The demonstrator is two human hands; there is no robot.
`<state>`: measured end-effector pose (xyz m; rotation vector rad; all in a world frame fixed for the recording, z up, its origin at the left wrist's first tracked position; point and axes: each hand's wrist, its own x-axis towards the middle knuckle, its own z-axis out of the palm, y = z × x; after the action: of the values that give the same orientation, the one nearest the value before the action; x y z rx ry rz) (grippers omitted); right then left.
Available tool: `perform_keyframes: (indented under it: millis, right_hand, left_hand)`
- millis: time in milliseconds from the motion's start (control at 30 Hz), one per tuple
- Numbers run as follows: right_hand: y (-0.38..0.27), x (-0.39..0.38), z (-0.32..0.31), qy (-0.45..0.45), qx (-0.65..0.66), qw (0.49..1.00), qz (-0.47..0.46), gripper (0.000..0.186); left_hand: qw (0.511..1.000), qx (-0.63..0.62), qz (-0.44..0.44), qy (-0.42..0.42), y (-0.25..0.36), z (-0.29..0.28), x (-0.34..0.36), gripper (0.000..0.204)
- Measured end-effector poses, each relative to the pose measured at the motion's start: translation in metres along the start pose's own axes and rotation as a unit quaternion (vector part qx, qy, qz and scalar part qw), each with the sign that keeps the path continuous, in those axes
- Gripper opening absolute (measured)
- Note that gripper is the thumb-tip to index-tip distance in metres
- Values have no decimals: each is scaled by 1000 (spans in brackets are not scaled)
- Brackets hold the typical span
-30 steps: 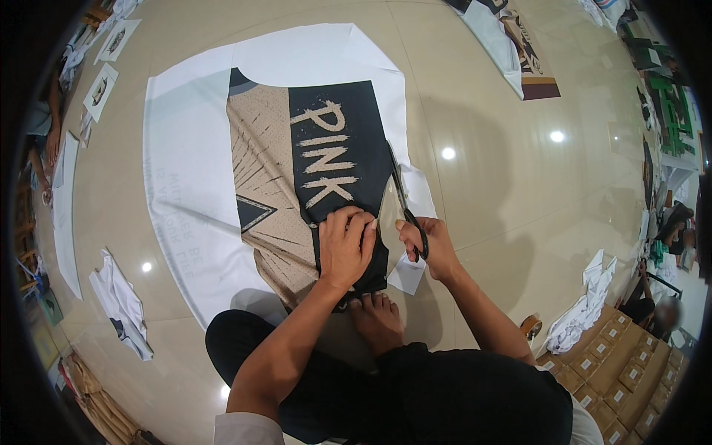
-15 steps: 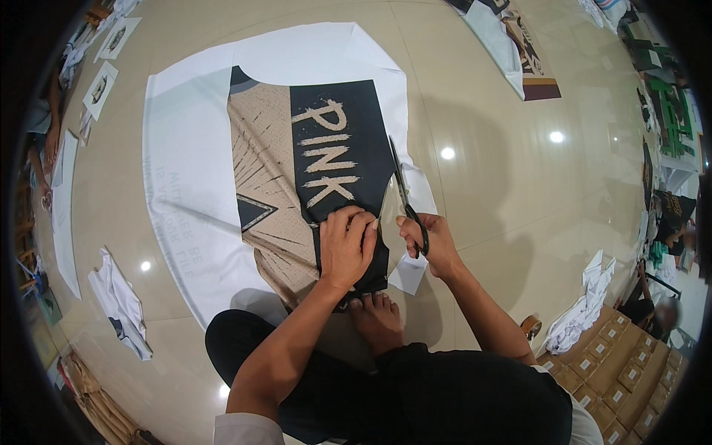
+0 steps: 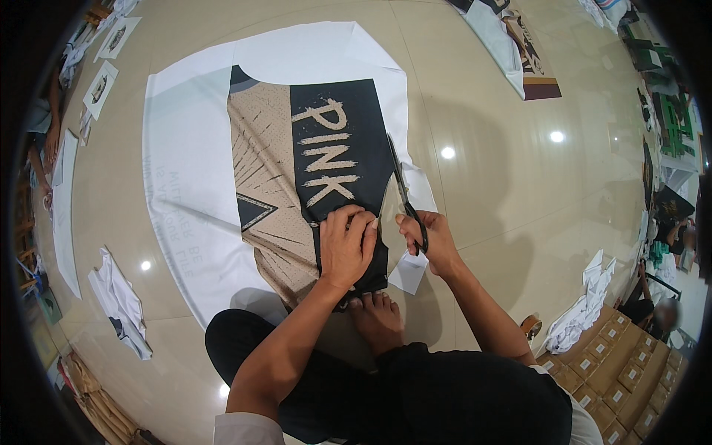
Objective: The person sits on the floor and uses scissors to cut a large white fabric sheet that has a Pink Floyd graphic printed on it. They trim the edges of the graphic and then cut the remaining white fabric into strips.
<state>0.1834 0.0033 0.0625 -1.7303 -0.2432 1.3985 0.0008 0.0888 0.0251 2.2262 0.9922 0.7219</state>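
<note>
A large white sheet of fabric lies on the floor, with a black and beige printed panel carrying brushed lettering on it. My left hand is closed on the panel's black part, where the cloth bunches and folds beneath the fingers. Black-handled scissors are in my right hand, thumb and fingers at the handles. Their long blades point away from me along the panel's right edge, over the white margin. My bare foot rests at the panel's near edge.
A small white scrap lies below the scissors. Other printed cloth is at the far right, and white cloth pieces lie left. Cardboard boxes fill the lower right. Another person's arm shows at the left rim.
My hands stay in nearly the same places on the cloth and scissors. Only a very slight shift of the scissor blades shows.
</note>
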Motion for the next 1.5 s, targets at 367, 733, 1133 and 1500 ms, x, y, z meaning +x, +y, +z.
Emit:
perform_keyframes:
  millis: [367, 733, 1133, 1500]
  right_hand:
    - [2, -2, 0, 5, 9, 1000, 6, 36]
    - [1, -5, 3, 12, 15, 1000, 6, 36]
    - [-11, 10, 5, 10, 3, 1000, -5, 41]
    - [-7, 8, 2, 9, -21, 1000, 8, 36]
  left_hand:
    - [1000, -1, 0, 4, 1, -1, 2, 13]
    - [1000, -7, 0, 10, 1, -1, 1, 13]
    - [1000, -13, -1, 10, 0, -1, 1, 12]
    - [1000, -16, -3, 12, 0, -2, 1, 13]
